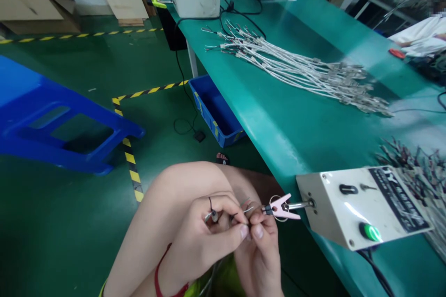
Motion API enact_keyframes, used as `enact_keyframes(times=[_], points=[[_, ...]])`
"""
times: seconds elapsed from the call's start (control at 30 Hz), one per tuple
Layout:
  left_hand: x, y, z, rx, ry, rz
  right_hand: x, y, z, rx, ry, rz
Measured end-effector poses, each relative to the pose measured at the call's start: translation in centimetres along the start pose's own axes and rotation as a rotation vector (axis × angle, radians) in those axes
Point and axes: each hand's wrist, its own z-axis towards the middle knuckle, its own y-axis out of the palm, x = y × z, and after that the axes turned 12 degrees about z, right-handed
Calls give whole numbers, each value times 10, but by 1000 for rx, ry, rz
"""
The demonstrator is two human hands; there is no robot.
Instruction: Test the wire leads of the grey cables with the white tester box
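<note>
Both of my hands meet low over my knees: my left hand (205, 236) and right hand (259, 246) each have their grip pinched closed on a thin wire (240, 216), thumbs touching. Just beyond the fingertips I see a pink clip (281, 207) on a metal rod jutting from the white tester box (362, 206), green button lit, at the green worktop (278, 116) edge. Farther along lies a bundle of white cables (296, 67).

A green bench (285, 116) carries a wire bundle (296, 67) and two white boxes (362, 206).
</note>
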Motion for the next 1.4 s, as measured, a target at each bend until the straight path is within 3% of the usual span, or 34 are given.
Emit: enact_keyframes(times=[0.3,0.53,0.73,0.9,1.23,1.4], points=[[-2,1,0,-4,-18,-42,5,-5,-6,256,24,49],[-6,-3,0,76,19,-29,-6,-3,13,178,8,80],[10,-2,3,120,-10,114,-16,-15,9,112,-64,54],[18,5,9,157,-54,202,-16,-12,9,112,-134,50],[5,-4,11,2,78,109,-20,-5,15,162,-178,-3],[6,-4,16,-45,38,26,-24,-4,16,167,-220,-68]])
